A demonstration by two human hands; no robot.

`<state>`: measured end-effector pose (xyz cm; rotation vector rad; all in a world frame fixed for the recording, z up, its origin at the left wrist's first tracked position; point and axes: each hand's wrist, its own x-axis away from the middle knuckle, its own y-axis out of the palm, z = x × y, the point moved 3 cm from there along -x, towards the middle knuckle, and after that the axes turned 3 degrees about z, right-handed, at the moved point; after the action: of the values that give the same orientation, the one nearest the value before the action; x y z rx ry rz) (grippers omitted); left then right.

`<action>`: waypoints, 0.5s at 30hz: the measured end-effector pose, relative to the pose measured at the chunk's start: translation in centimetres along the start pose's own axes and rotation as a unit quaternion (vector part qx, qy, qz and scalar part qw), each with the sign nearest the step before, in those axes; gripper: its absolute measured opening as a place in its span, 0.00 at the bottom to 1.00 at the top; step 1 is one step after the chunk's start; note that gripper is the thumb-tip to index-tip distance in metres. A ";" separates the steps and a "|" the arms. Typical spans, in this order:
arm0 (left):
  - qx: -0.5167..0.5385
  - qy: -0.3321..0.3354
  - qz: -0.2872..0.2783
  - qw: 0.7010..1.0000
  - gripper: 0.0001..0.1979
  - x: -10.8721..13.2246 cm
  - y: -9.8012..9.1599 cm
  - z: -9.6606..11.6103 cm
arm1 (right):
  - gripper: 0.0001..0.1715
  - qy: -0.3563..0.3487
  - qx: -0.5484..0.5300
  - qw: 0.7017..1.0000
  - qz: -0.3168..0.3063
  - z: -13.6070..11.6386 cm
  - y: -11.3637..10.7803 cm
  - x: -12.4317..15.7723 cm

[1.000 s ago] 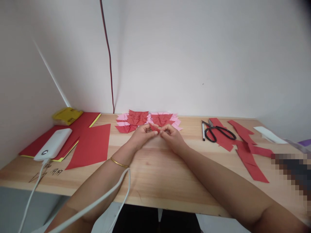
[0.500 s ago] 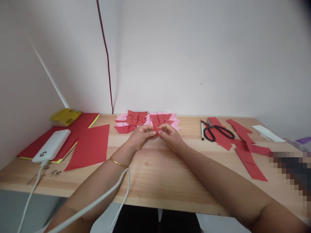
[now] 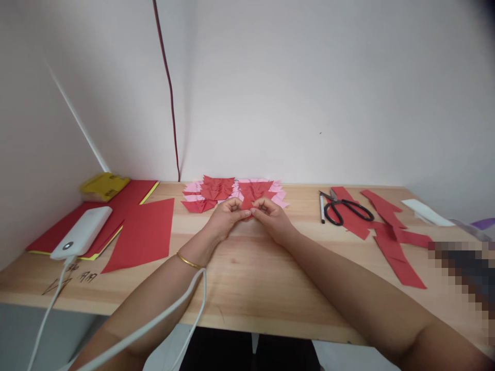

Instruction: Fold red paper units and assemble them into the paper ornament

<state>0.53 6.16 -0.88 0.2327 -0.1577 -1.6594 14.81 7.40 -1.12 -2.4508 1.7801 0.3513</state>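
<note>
Between my two hands, at the middle of the table, is a small piece of folded red paper [image 3: 248, 206]. My left hand [image 3: 229, 214] pinches its left side, and my right hand [image 3: 268, 215] pinches its right side, with the thumb tips meeting at its lower edge. Much of the piece is hidden behind my fingers. Just beyond my hands lie rows of folded pink and red paper pieces [image 3: 217, 188], with pointed tips, spread along the back of the table near the wall.
To the left, a white power bank [image 3: 83, 232] with a cable rests on red paper sheets [image 3: 146, 232], near a yellow packet [image 3: 104, 186]. On the right are a white pen [image 3: 322, 208], black-handled scissors [image 3: 348, 206] and red paper strips [image 3: 400, 257]. The white cable loops over my left forearm.
My thumbs have come together at the lower edge of the red paper, and its flat face shows more between my fingers. Things on the table look unmoved.
</note>
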 end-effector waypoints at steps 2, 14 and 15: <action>-0.009 0.020 0.016 1.000 0.14 0.0 0.1 0.0 | 0.12 0.000 -0.006 1.000 0.005 0.0 0.0 0.0; -0.075 -0.004 0.022 0.997 0.10 0.2 0.2 0.4 | 0.12 -0.011 -0.022 0.999 0.025 0.2 0.0 -0.1; -0.077 -0.005 0.022 0.997 0.10 0.2 0.1 0.3 | 0.12 -0.012 -0.024 0.999 0.023 0.2 0.0 -0.1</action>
<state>0.56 5.91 -0.55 0.1026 -0.0419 -1.6202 14.75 7.58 -1.25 -2.4304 1.8422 0.4309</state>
